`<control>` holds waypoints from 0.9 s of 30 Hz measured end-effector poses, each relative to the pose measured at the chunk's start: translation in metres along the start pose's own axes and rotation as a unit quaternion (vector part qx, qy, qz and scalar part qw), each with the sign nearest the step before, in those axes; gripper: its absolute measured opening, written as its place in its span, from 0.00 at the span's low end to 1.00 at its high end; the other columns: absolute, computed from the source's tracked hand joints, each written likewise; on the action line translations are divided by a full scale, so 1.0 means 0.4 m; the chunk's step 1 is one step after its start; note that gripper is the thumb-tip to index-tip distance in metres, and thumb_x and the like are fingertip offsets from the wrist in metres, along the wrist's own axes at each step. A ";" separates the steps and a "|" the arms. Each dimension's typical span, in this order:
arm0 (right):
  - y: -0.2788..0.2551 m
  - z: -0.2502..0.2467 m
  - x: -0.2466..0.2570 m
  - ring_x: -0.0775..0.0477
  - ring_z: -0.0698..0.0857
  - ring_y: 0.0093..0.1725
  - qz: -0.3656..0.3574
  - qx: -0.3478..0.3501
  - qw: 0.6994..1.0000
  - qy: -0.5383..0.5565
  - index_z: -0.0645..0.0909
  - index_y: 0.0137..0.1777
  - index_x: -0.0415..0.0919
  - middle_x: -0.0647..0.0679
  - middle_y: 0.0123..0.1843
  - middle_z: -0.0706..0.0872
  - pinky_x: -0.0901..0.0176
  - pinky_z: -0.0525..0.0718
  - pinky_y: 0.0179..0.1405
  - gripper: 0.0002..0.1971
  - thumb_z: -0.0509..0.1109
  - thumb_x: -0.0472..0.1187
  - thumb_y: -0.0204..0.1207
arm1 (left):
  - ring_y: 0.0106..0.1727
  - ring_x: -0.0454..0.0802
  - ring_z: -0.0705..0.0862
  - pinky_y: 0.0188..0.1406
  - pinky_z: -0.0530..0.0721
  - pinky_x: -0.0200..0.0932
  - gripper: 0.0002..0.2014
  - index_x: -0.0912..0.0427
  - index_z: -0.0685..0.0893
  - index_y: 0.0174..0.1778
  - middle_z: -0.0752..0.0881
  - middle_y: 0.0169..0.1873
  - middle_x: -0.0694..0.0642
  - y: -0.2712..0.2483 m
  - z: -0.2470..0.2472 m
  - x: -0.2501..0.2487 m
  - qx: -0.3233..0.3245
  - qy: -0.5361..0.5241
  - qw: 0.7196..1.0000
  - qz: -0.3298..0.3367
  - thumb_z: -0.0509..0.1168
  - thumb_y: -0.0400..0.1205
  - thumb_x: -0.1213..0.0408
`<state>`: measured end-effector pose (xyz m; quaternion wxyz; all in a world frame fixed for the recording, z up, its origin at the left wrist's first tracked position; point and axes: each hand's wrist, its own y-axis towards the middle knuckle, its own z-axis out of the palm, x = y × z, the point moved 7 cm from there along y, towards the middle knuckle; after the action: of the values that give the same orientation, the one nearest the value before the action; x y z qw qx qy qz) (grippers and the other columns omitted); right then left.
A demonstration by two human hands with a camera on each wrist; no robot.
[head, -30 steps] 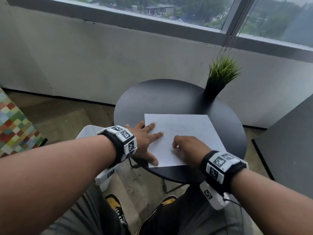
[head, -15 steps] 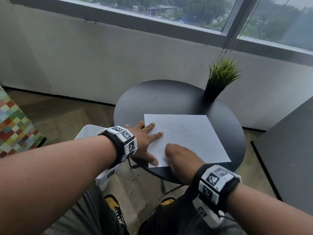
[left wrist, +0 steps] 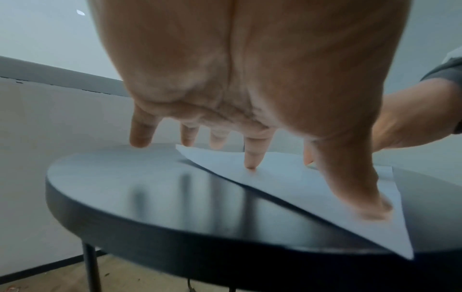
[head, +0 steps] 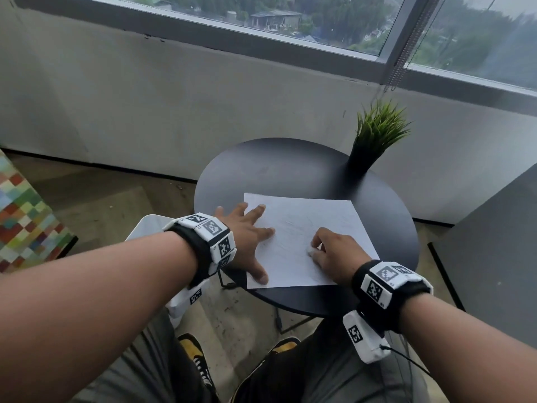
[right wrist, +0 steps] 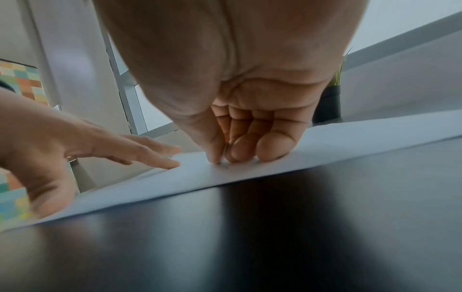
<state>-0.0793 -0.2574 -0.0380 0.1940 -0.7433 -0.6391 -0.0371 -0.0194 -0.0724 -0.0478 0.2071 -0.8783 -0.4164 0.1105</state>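
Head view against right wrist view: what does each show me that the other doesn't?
Head only: the paper's full outline with faint marks, and a small white piece pinched by the right hand, perhaps an eraser. Right wrist only: from below, the curled fingers and thumb pressed together on the paper; the piece itself is hidden. Both: the left hand spread flat on the paper's edge, the black table and the plant.

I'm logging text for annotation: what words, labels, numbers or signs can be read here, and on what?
None reads as a word or number.
Left wristband and right wristband: black-and-white square code patterns; tiny characters beside them too small to read.
Paper: faint marks, illegible.
White piece pinched by right hand: no marking visible.
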 end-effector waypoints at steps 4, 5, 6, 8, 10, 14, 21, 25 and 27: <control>-0.010 0.006 0.030 0.38 0.80 0.49 -0.015 0.015 0.999 -0.047 0.68 0.55 0.45 0.45 0.47 0.81 0.47 0.81 0.52 0.07 0.58 0.47 0.83 | 0.89 0.56 0.45 0.84 0.55 0.70 0.57 0.43 0.54 0.89 0.42 0.90 0.49 -0.003 -0.002 -0.029 -0.015 -0.011 1.000 0.015 0.64 0.68 0.19; -0.013 0.003 0.039 0.37 0.80 0.48 -0.017 0.014 0.998 -0.053 0.67 0.55 0.45 0.43 0.47 0.81 0.46 0.81 0.52 0.07 0.57 0.46 0.83 | 0.89 0.55 0.46 0.84 0.57 0.69 0.59 0.45 0.51 0.89 0.43 0.90 0.48 -0.002 0.005 -0.031 -0.014 -0.010 1.000 0.018 0.65 0.67 0.19; -0.020 0.002 0.050 0.36 0.80 0.49 -0.020 0.014 0.998 -0.056 0.67 0.55 0.44 0.42 0.48 0.82 0.45 0.81 0.52 0.07 0.57 0.45 0.83 | 0.89 0.54 0.46 0.83 0.58 0.69 0.61 0.45 0.49 0.89 0.43 0.90 0.48 0.000 0.014 -0.028 -0.016 -0.010 1.000 0.019 0.66 0.66 0.20; -0.039 0.017 0.095 0.35 0.81 0.52 -0.063 0.029 0.996 -0.057 0.69 0.57 0.43 0.40 0.53 0.83 0.46 0.81 0.53 0.08 0.58 0.44 0.83 | 0.89 0.53 0.44 0.82 0.58 0.72 0.61 0.44 0.46 0.89 0.41 0.90 0.46 0.002 0.026 -0.020 -0.019 -0.014 1.000 0.015 0.66 0.66 0.20; -0.079 0.056 0.166 0.36 0.81 0.51 -0.153 0.071 0.983 -0.073 0.72 0.56 0.43 0.40 0.53 0.84 0.46 0.81 0.51 0.09 0.60 0.46 0.81 | 0.89 0.53 0.42 0.81 0.58 0.74 0.60 0.42 0.44 0.89 0.39 0.89 0.45 0.002 0.035 -0.015 -0.013 -0.016 1.000 0.013 0.65 0.67 0.20; -0.030 0.043 0.143 0.39 0.82 0.52 -0.108 0.064 0.991 -0.055 0.75 0.55 0.47 0.42 0.54 0.86 0.50 0.81 0.51 0.08 0.63 0.48 0.80 | 0.89 0.54 0.38 0.81 0.55 0.77 0.59 0.35 0.38 0.88 0.35 0.89 0.45 0.001 0.043 -0.016 0.007 -0.019 1.000 0.016 0.63 0.67 0.18; -0.034 0.079 0.197 0.37 0.82 0.56 -0.176 0.075 0.979 -0.072 0.74 0.60 0.44 0.41 0.57 0.85 0.49 0.80 0.52 0.11 0.62 0.47 0.81 | 0.89 0.55 0.38 0.80 0.54 0.78 0.59 0.34 0.37 0.87 0.34 0.89 0.45 0.007 0.047 -0.011 0.008 -0.023 0.999 0.022 0.64 0.68 0.19; 0.039 0.014 0.090 0.40 0.82 0.52 -0.077 0.042 0.993 -0.075 0.75 0.51 0.50 0.45 0.54 0.87 0.50 0.81 0.54 0.05 0.65 0.49 0.79 | 0.89 0.55 0.38 0.79 0.54 0.80 0.60 0.35 0.39 0.88 0.34 0.89 0.45 0.011 0.047 -0.010 0.015 -0.018 1.000 0.019 0.64 0.67 0.19; 0.057 -0.012 0.039 0.39 0.81 0.49 -0.036 0.011 0.996 -0.075 0.73 0.49 0.49 0.44 0.51 0.86 0.48 0.82 0.52 0.05 0.64 0.49 0.79 | 0.89 0.55 0.38 0.80 0.53 0.80 0.60 0.36 0.39 0.88 0.35 0.89 0.45 0.013 0.041 -0.010 0.020 -0.015 0.999 0.021 0.66 0.67 0.20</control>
<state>-0.0535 -0.2469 -0.0343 0.1523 -0.7183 -0.6786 0.0192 -0.0243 -0.0740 -0.0645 0.2162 -0.8807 -0.3987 0.1369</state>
